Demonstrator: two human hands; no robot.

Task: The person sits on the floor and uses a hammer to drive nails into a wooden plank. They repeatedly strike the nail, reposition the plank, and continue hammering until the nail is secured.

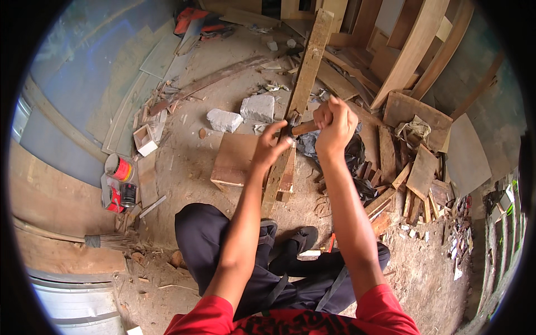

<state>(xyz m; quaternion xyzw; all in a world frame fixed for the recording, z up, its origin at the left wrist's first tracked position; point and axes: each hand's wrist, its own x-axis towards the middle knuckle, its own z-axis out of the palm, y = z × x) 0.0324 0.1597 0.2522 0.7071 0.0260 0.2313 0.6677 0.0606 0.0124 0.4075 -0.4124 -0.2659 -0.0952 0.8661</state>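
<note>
A long wooden beam (308,67) slants from between my feet up to the far side, over a low wooden box (231,159). My right hand (336,125) is closed around the wooden handle (305,128) of a hammer. The hammer's dark head lies against the beam, partly hidden by my fingers. My left hand (269,146) grips the beam from its left side, right beside the hammer head, with thumb and fingers bent over it. Whether a nail is between those fingers cannot be made out.
Two white blocks (258,108) lie beyond the box. Paint cans (118,167) and a twig broom (109,240) are at the left. Scrap wood (422,173) and a dark plastic bag (354,153) are piled at the right; tall boards (410,56) lean behind.
</note>
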